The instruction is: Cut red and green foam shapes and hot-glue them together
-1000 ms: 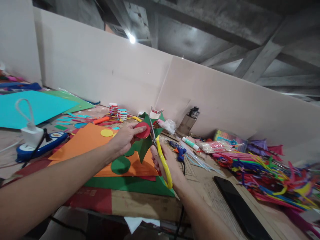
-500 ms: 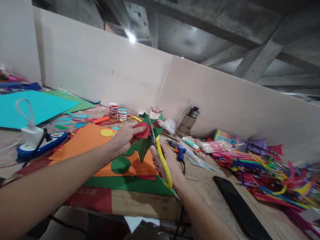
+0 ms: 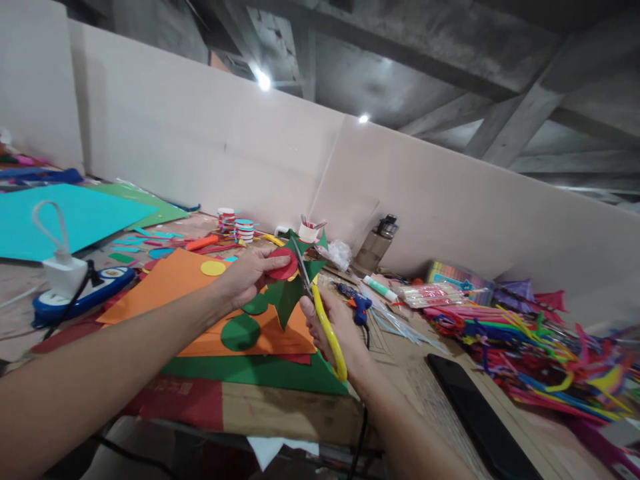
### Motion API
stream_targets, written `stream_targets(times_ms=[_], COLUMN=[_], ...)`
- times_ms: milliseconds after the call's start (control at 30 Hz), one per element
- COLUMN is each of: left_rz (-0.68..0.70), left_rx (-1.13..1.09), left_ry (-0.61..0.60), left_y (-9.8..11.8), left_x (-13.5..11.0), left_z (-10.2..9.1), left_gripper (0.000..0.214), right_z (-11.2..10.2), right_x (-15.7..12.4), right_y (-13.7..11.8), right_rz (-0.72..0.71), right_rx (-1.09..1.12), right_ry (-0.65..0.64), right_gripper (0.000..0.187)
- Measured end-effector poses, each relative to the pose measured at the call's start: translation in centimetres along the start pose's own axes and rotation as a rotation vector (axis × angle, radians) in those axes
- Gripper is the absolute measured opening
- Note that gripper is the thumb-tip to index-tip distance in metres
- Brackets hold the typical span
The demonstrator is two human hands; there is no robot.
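I am taking the orange sheets [image 3: 165,287] as landmark. Above them, the left hand [image 3: 244,277] is pinching a red disc [image 3: 280,265] between thumb and fingers. Over their right edge, the right hand [image 3: 346,328] is gripping yellow-handled scissors [image 3: 321,308]. Green paper [image 3: 288,305] is hanging by the blades, above the sheets; I am unable to tell whether they are biting. A green disc [image 3: 241,333] is lying on the sheets.

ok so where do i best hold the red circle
Probably the left edge of the red circle, pinched from the left between thumb and fingers, as the left hand does: it looks flat and thin, and the scissors have their blades close by its right edge.
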State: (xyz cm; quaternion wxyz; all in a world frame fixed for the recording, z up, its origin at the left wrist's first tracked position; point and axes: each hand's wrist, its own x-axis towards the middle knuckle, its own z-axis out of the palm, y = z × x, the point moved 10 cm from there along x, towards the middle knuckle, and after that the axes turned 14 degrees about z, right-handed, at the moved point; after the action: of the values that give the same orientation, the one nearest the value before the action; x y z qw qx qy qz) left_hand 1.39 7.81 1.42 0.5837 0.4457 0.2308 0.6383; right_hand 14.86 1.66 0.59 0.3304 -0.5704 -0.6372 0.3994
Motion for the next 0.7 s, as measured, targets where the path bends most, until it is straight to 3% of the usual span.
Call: stream_targets(times_ms=[200,700], left_rz=[-0.005,-0.042], left_rx=[0.026,0.1], left_ry=[-0.098,-0.168], left_y=[0.04,-0.28], left_x=[0.09,0.37], left_z=[0.41,0.08], left_gripper=[0.015,0.022], right_z=[-0.01,-0.07], right_x=[-0.24,-0.31], right_y=[-0.2,-0.89], right_rz=[0.008,-0.038], right_rx=[-0.037,-0.104], right_ry=[-0.005,-0.04], right_gripper=[0.039,0.035])
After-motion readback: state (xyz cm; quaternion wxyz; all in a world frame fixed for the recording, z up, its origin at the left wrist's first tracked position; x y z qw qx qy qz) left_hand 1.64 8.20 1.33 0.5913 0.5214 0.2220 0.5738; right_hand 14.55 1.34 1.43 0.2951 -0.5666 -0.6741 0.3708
